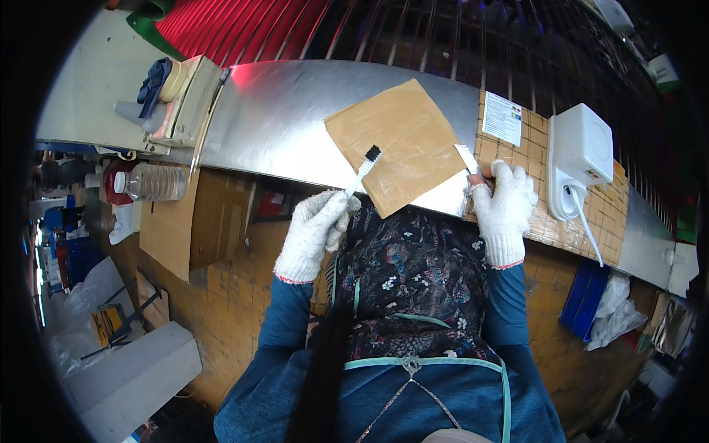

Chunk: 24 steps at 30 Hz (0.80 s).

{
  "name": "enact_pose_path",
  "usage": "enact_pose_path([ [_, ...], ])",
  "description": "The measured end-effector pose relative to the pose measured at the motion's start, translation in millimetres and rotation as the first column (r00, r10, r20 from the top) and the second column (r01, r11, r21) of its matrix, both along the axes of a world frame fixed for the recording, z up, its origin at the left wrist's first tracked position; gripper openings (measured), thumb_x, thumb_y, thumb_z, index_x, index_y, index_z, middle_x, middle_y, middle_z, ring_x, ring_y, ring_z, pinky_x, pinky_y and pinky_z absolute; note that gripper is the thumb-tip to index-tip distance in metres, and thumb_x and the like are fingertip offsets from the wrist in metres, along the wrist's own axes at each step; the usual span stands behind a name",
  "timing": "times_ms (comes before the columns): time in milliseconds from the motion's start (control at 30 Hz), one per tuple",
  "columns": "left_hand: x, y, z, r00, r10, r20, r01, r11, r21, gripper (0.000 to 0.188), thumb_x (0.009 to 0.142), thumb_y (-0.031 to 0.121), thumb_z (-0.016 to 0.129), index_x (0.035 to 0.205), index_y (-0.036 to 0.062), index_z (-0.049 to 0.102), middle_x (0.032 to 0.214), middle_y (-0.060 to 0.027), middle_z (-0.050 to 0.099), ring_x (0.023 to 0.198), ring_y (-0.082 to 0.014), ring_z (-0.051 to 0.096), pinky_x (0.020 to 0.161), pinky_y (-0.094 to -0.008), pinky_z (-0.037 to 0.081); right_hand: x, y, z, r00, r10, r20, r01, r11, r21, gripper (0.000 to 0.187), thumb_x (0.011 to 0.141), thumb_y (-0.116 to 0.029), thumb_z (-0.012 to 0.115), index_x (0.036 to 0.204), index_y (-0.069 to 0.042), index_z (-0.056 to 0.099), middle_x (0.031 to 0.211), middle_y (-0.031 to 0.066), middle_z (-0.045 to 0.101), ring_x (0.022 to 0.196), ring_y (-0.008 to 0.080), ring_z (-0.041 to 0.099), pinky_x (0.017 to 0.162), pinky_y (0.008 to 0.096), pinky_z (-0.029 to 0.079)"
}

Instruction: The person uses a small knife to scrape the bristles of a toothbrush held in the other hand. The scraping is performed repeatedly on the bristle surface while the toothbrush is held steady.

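Note:
My left hand (317,225), in a white knitted glove, is closed round the pale handle of a toothbrush-like brush (362,174). Its black bristles are raised over the near left part of a square of brown cardboard (402,133) lying on the metal bench. My right hand (506,203), gloved too, is over the left edge of a tape-patterned cardboard sheet (539,177). Thumb and fingers come together at the end of a small white strip (465,157), which overlaps the right corner of the brown square.
A white appliance with a cable (583,148) stands on the patterned sheet, beside a printed label (502,118). Metal bars (362,37) run behind the bench (258,111). At left are a wooden box (188,103), a clear bottle (153,182) and an open carton (166,229).

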<state>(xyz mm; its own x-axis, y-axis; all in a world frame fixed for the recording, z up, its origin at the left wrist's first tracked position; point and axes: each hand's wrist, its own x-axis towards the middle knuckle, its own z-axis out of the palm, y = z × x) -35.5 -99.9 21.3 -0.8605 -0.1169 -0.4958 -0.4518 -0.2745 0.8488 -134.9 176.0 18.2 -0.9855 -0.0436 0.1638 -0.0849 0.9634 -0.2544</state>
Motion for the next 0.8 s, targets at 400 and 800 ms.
enact_pose_path([
  [400,6,-28,-51,0.994,-0.104,0.019,0.068,0.763,0.643,0.034,0.104,0.029,0.053,0.099,-0.0028,0.063,0.058,0.0024,0.043,0.040,-0.0046,0.030,0.035,-0.0219,0.025,4,-14,1,0.994,0.083,0.064,-0.047,0.901,-0.431,0.018,0.079,-0.018,0.075,0.089,-0.008,0.063,0.080,0.0100,0.064,0.083,0.0305,0.061,0.077,0.0442,0.044],
  [800,6,-27,-48,0.971,-0.232,-0.051,0.207,0.721,0.661,0.035,0.105,0.028,0.050,0.098,-0.0043,0.063,0.056,0.0022,0.042,0.039,-0.0054,0.030,0.035,-0.0220,0.026,-1,-55,13,0.911,0.343,-0.229,-0.388,0.901,-0.195,0.011,0.084,-0.013,0.069,0.093,-0.008,0.070,0.103,0.0105,0.065,0.098,0.0296,0.057,0.087,0.0421,0.042],
])
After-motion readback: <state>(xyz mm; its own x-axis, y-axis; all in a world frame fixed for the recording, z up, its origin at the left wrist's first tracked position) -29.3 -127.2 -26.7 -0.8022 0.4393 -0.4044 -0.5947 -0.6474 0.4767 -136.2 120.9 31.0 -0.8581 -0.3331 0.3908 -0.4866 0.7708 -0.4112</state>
